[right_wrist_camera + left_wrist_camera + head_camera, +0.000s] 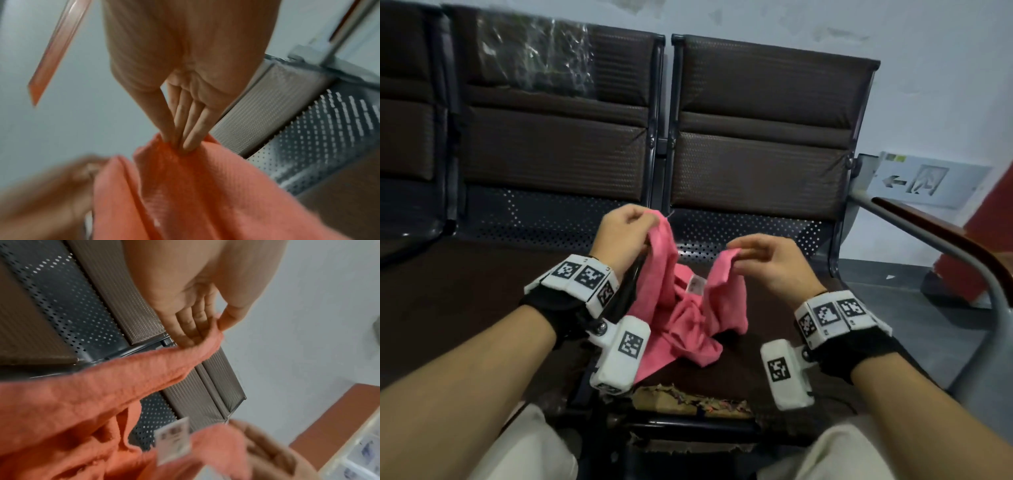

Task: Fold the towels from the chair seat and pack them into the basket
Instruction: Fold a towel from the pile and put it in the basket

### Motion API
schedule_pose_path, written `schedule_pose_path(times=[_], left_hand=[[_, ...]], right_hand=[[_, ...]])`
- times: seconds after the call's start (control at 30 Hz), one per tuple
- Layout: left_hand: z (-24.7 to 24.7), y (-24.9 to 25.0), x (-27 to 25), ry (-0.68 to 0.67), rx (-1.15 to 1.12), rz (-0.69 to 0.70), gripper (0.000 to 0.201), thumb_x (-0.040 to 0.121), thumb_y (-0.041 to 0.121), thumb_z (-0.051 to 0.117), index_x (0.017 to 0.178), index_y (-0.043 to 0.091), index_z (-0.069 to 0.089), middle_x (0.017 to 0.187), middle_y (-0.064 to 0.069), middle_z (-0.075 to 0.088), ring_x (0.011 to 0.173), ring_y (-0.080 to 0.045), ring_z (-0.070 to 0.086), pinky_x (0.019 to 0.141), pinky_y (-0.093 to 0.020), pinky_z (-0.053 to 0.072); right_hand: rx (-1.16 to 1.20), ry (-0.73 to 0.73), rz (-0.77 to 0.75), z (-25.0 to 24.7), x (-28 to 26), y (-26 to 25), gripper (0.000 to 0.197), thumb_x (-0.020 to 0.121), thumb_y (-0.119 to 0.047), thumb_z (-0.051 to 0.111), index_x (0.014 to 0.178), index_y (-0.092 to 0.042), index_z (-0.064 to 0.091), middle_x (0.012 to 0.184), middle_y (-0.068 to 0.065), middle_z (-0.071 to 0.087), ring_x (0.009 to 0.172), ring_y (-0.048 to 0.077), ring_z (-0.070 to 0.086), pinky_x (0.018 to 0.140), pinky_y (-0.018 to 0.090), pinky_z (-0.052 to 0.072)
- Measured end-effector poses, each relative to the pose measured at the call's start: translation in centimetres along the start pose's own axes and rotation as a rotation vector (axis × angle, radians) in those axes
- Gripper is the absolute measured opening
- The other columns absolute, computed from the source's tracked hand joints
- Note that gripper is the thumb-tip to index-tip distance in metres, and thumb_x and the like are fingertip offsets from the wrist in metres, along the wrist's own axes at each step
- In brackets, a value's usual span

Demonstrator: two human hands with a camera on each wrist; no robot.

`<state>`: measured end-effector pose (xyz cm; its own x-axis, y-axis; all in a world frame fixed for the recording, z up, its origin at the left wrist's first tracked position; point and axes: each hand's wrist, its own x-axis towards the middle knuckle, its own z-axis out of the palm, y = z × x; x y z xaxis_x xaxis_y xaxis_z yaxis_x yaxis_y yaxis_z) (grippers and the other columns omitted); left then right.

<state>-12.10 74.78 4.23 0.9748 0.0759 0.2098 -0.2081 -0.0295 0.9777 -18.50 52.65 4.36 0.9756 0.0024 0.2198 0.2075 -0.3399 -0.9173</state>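
Row of dark brown padded chairs against a pale wall; perforated metal shows between backrest and seat. Curved grey armrest at far right, with an exit sign low on the wall behind it.

Chair seat, the right-hand one: front edge torn, padding exposed.

Pink towel, crumpled, lower part resting on that seat near its left side, two upper portions lifted clear. White care label visible in the middle folds.

Person's cream trouser legs at the bottom edge; both wrists carry black straps with white marker blocks.

Left hand: fingers curled, thumb and fingers pinching the towel's upper left edge, raised higher than the other. Left wrist view confirms thumb against fingertips with cloth between.

Right hand: fingers nearly straight and pressed together, thumb closing against them on the towel's upper right corner. Right wrist view shows fingertips dug into the cloth.

Hands apart, towel sagging between them.
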Motion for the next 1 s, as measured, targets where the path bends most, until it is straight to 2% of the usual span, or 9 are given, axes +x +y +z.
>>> schedule_pose_path(times=[0.1, 0.2, 0.27, 0.33, 0.4, 0.47, 0.63, 0.8, 1.0], left_hand=[[-0.9, -0.3, -0.3, -0.025, 0.029, -0.069, 0.020, 0.083, 0.007, 0.057, 0.069, 0.018, 0.066, 0.069, -0.005, 0.065, 0.065, -0.017, 0.060, 0.055, -0.023, 0.051], [-1.2, -0.7, -0.9, -0.075, 0.121, -0.123, 0.020, 0.085, 0.003, 0.054, 0.072, 0.015, 0.064, 0.068, -0.007, 0.064, 0.062, -0.019, 0.059, 0.056, -0.027, 0.054], [-1.1, -0.6, -1.2, -0.110, 0.120, -0.154, 0.021, 0.086, 0.003, 0.053, 0.073, 0.015, 0.064, 0.068, -0.009, 0.063, 0.065, -0.021, 0.059, 0.063, -0.032, 0.056], [-0.9, -0.4, -1.6, -0.159, 0.111, -0.170, 0.018, 0.087, 0.005, 0.055, 0.076, 0.013, 0.065, 0.075, -0.014, 0.063, 0.072, -0.026, 0.058, 0.075, -0.040, 0.053], [-0.6, -0.2, -2.1, -0.228, 0.101, -0.187, 0.007, 0.087, 0.007, 0.060, 0.084, 0.009, 0.066, 0.083, -0.018, 0.062, 0.077, -0.026, 0.056, 0.078, -0.041, 0.049], [-0.2, 0.0, -2.8, -0.287, 0.065, -0.217, 0.009, 0.086, 0.008, 0.063, 0.093, 0.004, 0.065, 0.087, -0.019, 0.064, 0.076, -0.025, 0.060, 0.078, -0.038, 0.052], [0.6, 0.3, -3.9, -0.369, -0.021, -0.272, 0.015, 0.088, 0.005, 0.060, 0.102, -0.001, 0.062, 0.071, -0.007, 0.065, 0.056, -0.010, 0.063, 0.072, -0.029, 0.057], [1.3, 0.3, -4.3, -0.433, -0.041, -0.318, 0.009, 0.091, 0.007, 0.057, 0.099, 0.004, 0.058, 0.083, -0.019, 0.059, 0.063, -0.017, 0.061, 0.069, -0.027, 0.057], [1.3, -0.5, -4.5, -0.491, 0.020, -0.176, 0.019, 0.083, 0.015, 0.068, 0.093, 0.005, 0.056, 0.072, -0.005, 0.068, 0.072, -0.019, 0.062, 0.074, -0.034, 0.051]], right_hand=[[-0.678, -0.057, -0.016, 0.8, 0.4, 1.2, 0.019, 0.072, -0.008, 0.075, 0.086, -0.019, 0.071, 0.078, -0.003, 0.067, 0.077, 0.012, 0.062, 0.072, 0.016, 0.044], [-0.853, -0.095, -0.163, 1.8, 0.6, 0.8, 0.008, 0.078, -0.020, 0.072, 0.086, -0.019, 0.069, 0.090, -0.006, 0.050, 0.089, 0.012, 0.051, 0.081, 0.024, 0.042], [-0.768, -0.140, -0.347, 2.7, 0.8, -0.1, 0.008, 0.081, -0.024, 0.068, 0.083, -0.023, 0.060, 0.096, -0.007, 0.048, 0.094, 0.010, 0.048, 0.084, 0.024, 0.041], [-0.574, -0.149, -0.412, 3.7, 0.7, -1.0, 0.014, 0.081, -0.024, 0.062, 0.076, -0.031, 0.050, 0.081, -0.012, 0.054, 0.076, 0.003, 0.051, 0.071, 0.019, 0.042], [-0.456, -0.129, -0.334, 4.5, 0.7, -1.0, 0.014, 0.086, -0.023, 0.059, 0.077, -0.031, 0.053, 0.071, -0.011, 0.058, 0.066, 0.002, 0.052, 0.063, 0.018, 0.040], [-0.464, -0.110, -0.246, 4.7, 0.9, -0.4, 0.011, 0.089, -0.018, 0.059, 0.084, -0.026, 0.064, 0.078, -0.009, 0.065, 0.075, 0.005, 0.058, 0.070, 0.019, 0.041], [-0.328, -0.044, -0.114, 4.4, 1.3, 0.8, 0.009, 0.089, -0.014, 0.061, 0.084, -0.015, 0.069, 0.082, 0.001, 0.069, 0.082, 0.016, 0.063, 0.079, 0.031, 0.048], [-0.283, 0.012, -0.067, 4.6, 1.4, 1.3, 0.020, 0.086, -0.024, 0.066, 0.067, -0.027, 0.063, 0.065, -0.011, 0.063, 0.062, 0.000, 0.055, 0.061, 0.015, 0.042], [-0.311, 0.070, -0.052, 4.7, 1.6, 1.8, 0.020, 0.084, -0.032, 0.068, 0.064, -0.028, 0.065, 0.060, -0.011, 0.063, 0.057, -0.004, 0.054, 0.057, 0.013, 0.040]])
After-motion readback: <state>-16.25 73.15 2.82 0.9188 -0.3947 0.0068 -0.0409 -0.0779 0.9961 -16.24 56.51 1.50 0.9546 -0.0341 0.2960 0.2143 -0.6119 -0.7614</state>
